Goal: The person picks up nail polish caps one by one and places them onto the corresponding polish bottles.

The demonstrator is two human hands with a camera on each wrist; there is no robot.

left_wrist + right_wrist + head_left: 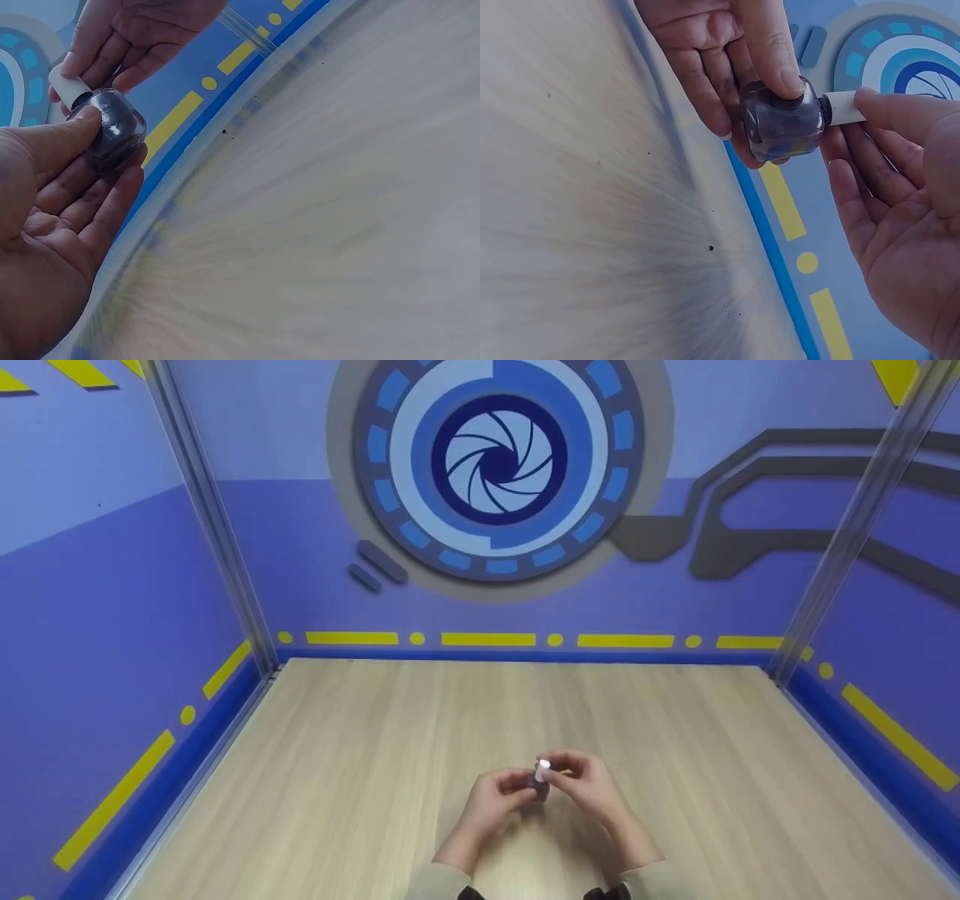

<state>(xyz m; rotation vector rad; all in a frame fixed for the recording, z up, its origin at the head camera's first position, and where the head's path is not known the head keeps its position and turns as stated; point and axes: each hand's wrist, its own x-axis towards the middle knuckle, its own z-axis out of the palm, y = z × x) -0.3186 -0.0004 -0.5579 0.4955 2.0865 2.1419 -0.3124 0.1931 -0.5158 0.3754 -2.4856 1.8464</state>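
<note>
A small nail polish bottle (pixel 780 124) with dark contents and a white cap (pixel 543 769) is held between both hands over the table. My left hand (pixel 491 802) pinches the glass body between thumb and fingers. On the other side, my right hand (pixel 592 789) pinches the cap with thumb and forefinger. In the right wrist view a dark strip of neck shows between the cap (pixel 844 108) and the glass. The left wrist view shows the left thumb lying across the bottle (pixel 118 129), its other fingers spread beneath.
A light wood-grain table (pixel 360 750) lies under the hands. Blue-purple panels with yellow dashes enclose it at the back (pixel 300 577) and both sides, and metal posts (pixel 832 525) stand at the rear corners.
</note>
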